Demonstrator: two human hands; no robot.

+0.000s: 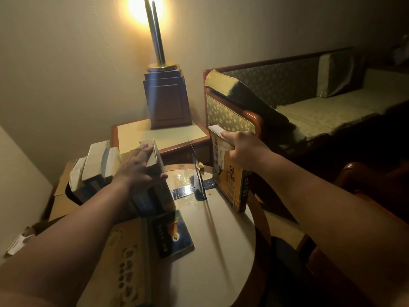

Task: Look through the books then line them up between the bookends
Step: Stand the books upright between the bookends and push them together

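Head view: left hand (141,171) clamped, thumb opposite fingers, on upright books (155,173) at round table (221,240) left side. Right hand (243,149) pinches top edge of yellow book (230,185) standing right of metal bookend (199,182). Books look stiff, moderately heavy; grip near spine. Dark book (172,233) lies flat (cover lettering blurred, unreadable).

Head-worn view, angled down, close.

Open tabletop (221,235) ahead; bookend (199,180) stands between upright books (155,173).
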